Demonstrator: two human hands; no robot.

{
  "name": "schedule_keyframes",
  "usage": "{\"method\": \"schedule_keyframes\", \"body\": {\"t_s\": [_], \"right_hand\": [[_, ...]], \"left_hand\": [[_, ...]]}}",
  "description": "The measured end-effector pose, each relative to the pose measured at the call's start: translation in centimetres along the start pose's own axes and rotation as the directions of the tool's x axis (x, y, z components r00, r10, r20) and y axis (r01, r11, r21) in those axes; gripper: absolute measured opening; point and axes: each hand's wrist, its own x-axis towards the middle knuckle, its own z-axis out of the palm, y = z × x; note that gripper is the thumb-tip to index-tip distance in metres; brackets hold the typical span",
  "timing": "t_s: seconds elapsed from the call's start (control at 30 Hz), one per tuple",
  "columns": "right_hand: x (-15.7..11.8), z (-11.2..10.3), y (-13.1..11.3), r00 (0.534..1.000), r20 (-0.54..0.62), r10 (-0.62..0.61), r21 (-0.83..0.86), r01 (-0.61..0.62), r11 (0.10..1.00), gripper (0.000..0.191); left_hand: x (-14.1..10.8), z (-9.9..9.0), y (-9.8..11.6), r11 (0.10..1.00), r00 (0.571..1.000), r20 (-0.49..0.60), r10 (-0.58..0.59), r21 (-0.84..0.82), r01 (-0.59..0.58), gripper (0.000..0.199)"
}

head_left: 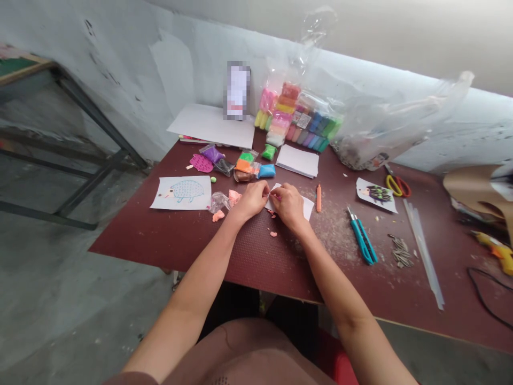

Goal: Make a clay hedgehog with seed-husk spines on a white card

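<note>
My left hand (255, 199) and my right hand (287, 203) meet over a small white paper (308, 207) on the table. Both sets of fingers are closed in a pinch. What sits between them is hidden or too small to name, though a speck of pink shows by the right fingertips. Peach clay scraps (273, 234) lie just below the hands. Beside my left wrist are a larger lump of peach clay (234, 198), a crumpled clear wrapper (219, 202) and another peach piece (218, 216). An orange stick-like tool (318, 198) lies right of the paper.
A hedgehog drawing (186, 192) lies left; a decorated hedgehog card (377, 193) lies right, near scissors (397, 186). A teal cutter (363, 238), metal pieces (399, 251), clear sticks (424, 254) and a glue gun (497, 248) are further right. Clay packs (300, 120) stand behind.
</note>
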Motion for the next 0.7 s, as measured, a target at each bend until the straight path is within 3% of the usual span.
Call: {"method": "schedule_keyframes", "body": {"t_s": [0.43, 0.7], "right_hand": [[-0.4, 0.1, 1.0, 0.997, -0.073, 0.013, 0.051, -0.009, 0.999, 0.022], [-2.1, -0.1, 0.9, 0.987, -0.094, -0.129, -0.096, 0.12, 0.988, 0.035]], "left_hand": [[0.0, -0.4, 0.3, 1.0, 0.998, 0.068, -0.001, 0.0, 0.001, 0.036], [0.0, -0.9, 0.8, 1.0, 0.991, 0.132, 0.025, -0.011, -0.024, 0.041]]}}
